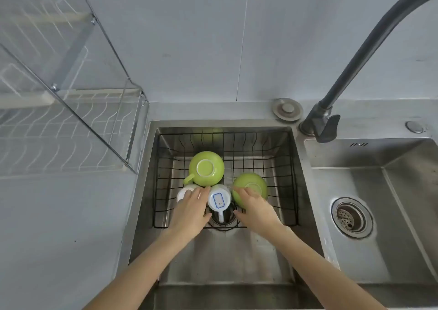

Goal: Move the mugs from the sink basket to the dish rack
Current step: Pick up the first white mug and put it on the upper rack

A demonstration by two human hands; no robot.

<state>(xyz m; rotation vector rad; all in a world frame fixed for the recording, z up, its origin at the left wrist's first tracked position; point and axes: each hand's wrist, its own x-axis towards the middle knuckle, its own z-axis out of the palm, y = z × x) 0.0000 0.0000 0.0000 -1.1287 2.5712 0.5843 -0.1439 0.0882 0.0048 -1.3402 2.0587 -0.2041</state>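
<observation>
Four mugs sit upside down in the black wire sink basket, none yet in the dish rack, which stands on the table at about ten o'clock from the sink. One green mug sits at the basket's twelve o'clock with its handle pointing toward seven. A white mug with a blue mark stands in the middle, its handle toward six.

The left hand lies over a plain white mug at the basket's eight o'clock, fingers spread across its base; its grip looks laid on rather than closed, though the hand hides the mug's sides, so I cannot say for sure. The right hand cups the second green mug at three o'clock, fingers curled on its near wall; that mug appears tilted toward the hand, which suggests the grip has taken hold.

To do this step well, each hand should wrap the mug's body, or hook the handle, before lifting, since glazed mugs in a sink are probably wet and slippery. Lift straight up to clear the basket wires and the neighbouring mugs, which touch or nearly touch. Then carry toward ten o'clock, passing over the sink's edge and under the rack's slanted frame, and set each mug down mouth-down on the rack's wires.
</observation>
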